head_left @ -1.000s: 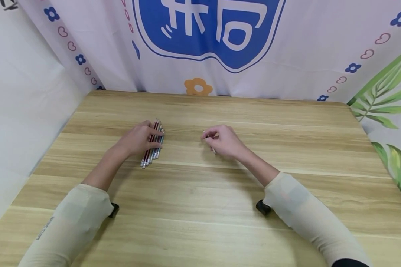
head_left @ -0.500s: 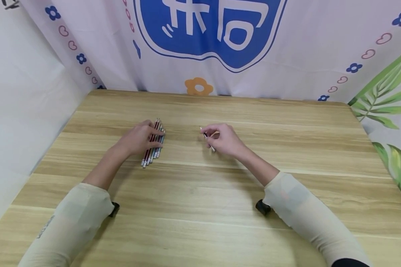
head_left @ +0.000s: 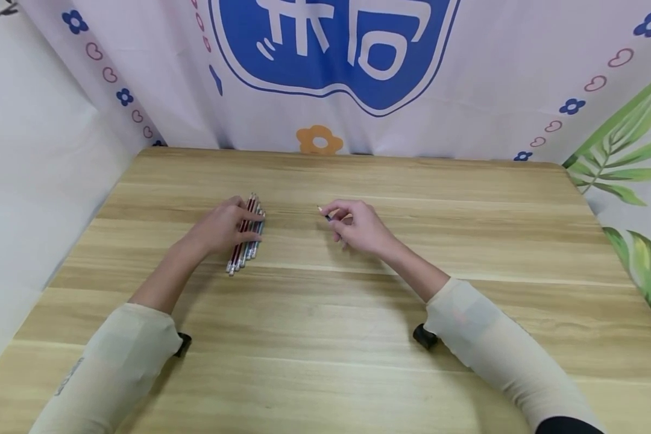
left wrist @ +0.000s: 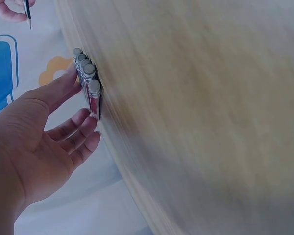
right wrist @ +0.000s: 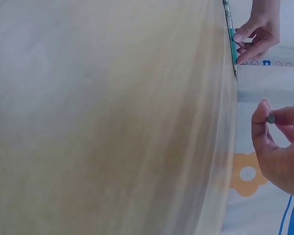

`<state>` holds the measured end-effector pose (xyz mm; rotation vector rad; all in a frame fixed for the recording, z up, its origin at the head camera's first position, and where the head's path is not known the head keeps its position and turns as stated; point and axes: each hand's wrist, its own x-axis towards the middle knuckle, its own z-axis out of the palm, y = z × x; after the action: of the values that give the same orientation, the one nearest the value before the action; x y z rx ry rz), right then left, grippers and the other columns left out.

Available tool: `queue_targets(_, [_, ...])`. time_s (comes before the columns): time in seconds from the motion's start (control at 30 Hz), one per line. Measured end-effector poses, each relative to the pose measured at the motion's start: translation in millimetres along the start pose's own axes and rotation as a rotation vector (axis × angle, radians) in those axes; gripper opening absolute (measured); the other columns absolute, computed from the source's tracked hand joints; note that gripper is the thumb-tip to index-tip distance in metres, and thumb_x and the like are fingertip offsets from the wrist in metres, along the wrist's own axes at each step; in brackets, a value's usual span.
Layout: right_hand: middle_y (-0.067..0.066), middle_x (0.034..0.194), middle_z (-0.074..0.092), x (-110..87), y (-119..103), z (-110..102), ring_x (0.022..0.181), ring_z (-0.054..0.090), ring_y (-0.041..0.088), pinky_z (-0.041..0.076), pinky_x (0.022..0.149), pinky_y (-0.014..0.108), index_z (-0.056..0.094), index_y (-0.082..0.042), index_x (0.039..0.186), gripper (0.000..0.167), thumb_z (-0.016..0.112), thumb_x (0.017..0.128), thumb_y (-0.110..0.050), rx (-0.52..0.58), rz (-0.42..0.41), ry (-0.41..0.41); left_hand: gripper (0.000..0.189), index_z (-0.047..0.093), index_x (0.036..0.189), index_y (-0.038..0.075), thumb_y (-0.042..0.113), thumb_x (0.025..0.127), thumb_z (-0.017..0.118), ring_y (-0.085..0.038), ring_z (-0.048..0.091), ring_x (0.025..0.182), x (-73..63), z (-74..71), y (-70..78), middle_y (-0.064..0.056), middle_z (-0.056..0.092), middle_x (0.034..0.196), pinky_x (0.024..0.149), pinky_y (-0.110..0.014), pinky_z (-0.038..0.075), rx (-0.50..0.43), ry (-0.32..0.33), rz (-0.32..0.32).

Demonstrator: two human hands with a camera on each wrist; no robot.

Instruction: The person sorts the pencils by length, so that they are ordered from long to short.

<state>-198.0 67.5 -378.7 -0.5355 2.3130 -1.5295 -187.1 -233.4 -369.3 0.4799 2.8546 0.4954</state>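
Several pencils (head_left: 235,258) lie side by side in a slanted row on the wooden table, some dark red, one teal. My left hand (head_left: 219,228) holds this row, thumb and fingers on its two sides, and covers part of it. In the left wrist view the round pencil ends (left wrist: 89,70) show beside my fingertips. To the right of the row, my right hand (head_left: 362,226) pinches a single dark pencil (head_left: 327,215) between thumb and fingers. Its sharpened tip points up and left, just above the table. The right wrist view shows its round end (right wrist: 270,119).
The wooden table (head_left: 314,331) runs back to a white printed cloth (head_left: 271,114) hanging behind its far edge. A white wall (head_left: 38,150) stands on the left. A leaf-patterned cloth (head_left: 637,199) hangs on the right.
My right hand has brought the single pencil a little to the left, with its tip now showing more past the fingers. The left hand stays at the row.
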Motion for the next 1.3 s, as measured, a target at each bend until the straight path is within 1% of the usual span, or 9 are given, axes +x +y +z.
queue_targets(0.03, [0.025,0.104,0.066,0.1,0,0,0.067,0.066,0.027,0.057,0.057,0.034,0.067,0.002,0.128,0.028,0.057,0.102,0.002,0.001,0.003,0.002,0.046,0.069,0.133,0.005,0.025,0.093,0.080,-0.033,0.057,0.098,-0.8,-0.3,0.0,-0.024,0.058,0.120,0.077,-0.045,0.053,-0.004,-0.001,-0.002])
queue_targets(0.13, [0.023,0.115,0.067,0.5,0,1,0.062,0.064,0.022,0.057,0.056,0.036,0.067,0.003,0.126,0.026,0.055,0.103,0.003,0.006,0.007,0.011,0.046,0.069,0.133,0.005,0.025,0.093,0.080,-0.033,0.057,0.098,-1.6,-0.4,0.0,-0.024,0.058,0.120,0.077,-0.044,0.053,-0.008,0.002,0.000])
queue_targets(0.27, [0.019,0.129,0.066,0.5,-1,1,0.064,0.067,0.021,0.061,0.060,0.040,0.067,0.005,0.123,0.024,0.054,0.104,0.002,0.021,0.012,0.016,0.045,0.069,0.132,0.005,0.024,0.092,0.081,-0.032,0.057,0.097,-1.5,-0.4,-0.3,-0.024,0.058,0.120,0.077,-0.045,0.053,-0.004,0.012,0.010])
queue_targets(0.53, [0.026,0.111,0.070,2.5,-3,3,0.064,0.071,0.019,0.062,0.066,0.043,0.069,0.009,0.120,0.024,0.056,0.100,0.005,0.069,0.002,0.020,0.045,0.069,0.133,0.004,0.023,0.093,0.080,-0.032,0.056,0.095,-1.3,-1.4,-1.9,-0.024,0.058,0.119,0.080,-0.047,0.052,-0.001,0.010,0.013])
queue_targets(0.63, [0.026,0.111,0.069,3.4,-4,5,0.068,0.071,0.021,0.062,0.065,0.040,0.071,0.009,0.118,0.023,0.059,0.098,0.006,0.075,-0.008,0.020,0.045,0.069,0.133,0.004,0.023,0.093,0.080,-0.032,0.056,0.095,-1.3,-1.2,-2.2,-0.024,0.058,0.119,0.081,-0.047,0.052,0.004,0.012,0.018])
queue_targets(0.8, [0.024,0.106,0.070,6.5,-5,12,0.071,0.070,0.023,0.057,0.060,0.031,0.073,0.008,0.115,0.021,0.064,0.097,0.004,0.037,-0.025,0.009,0.045,0.069,0.132,0.004,0.023,0.092,0.081,-0.031,0.056,0.094,-1.7,-0.5,-2.8,-0.023,0.058,0.118,0.080,-0.047,0.052,0.000,0.016,0.020])
queue_targets(1.0, [0.022,0.102,0.071,9.9,-8,20,0.069,0.066,0.014,0.054,0.058,0.023,0.076,0.006,0.114,0.021,0.067,0.095,0.003,-0.023,-0.044,-0.021,0.045,0.069,0.132,0.004,0.023,0.093,0.081,-0.030,0.056,0.093,-3.3,-0.4,-2.9,-0.023,0.058,0.118,0.079,-0.046,0.052,-0.011,0.014,0.014])
queue_targets(1.17, [0.018,0.102,0.072,11.5,-9,23,0.075,0.068,0.016,0.055,0.061,0.023,0.077,0.004,0.114,0.021,0.069,0.095,0.001,-0.063,-0.070,-0.031,0.045,0.069,0.132,0.004,0.023,0.093,0.081,-0.030,0.056,0.093,-3.5,-0.8,-3.1,-0.023,0.058,0.118,0.079,-0.046,0.052,-0.003,0.016,0.018])
queue_targets(1.3, [0.014,0.103,0.073,13.2,-12,23,0.083,0.070,0.019,0.056,0.067,0.024,0.077,0.002,0.114,0.021,0.070,0.095,-0.002,-0.099,-0.089,-0.033,0.045,0.069,0.132,0.003,0.022,0.093,0.080,-0.031,0.054,0.094,-4.0,-1.4,-2.8,-0.024,0.058,0.117,0.081,-0.047,0.051,0.002,0.017,0.027])
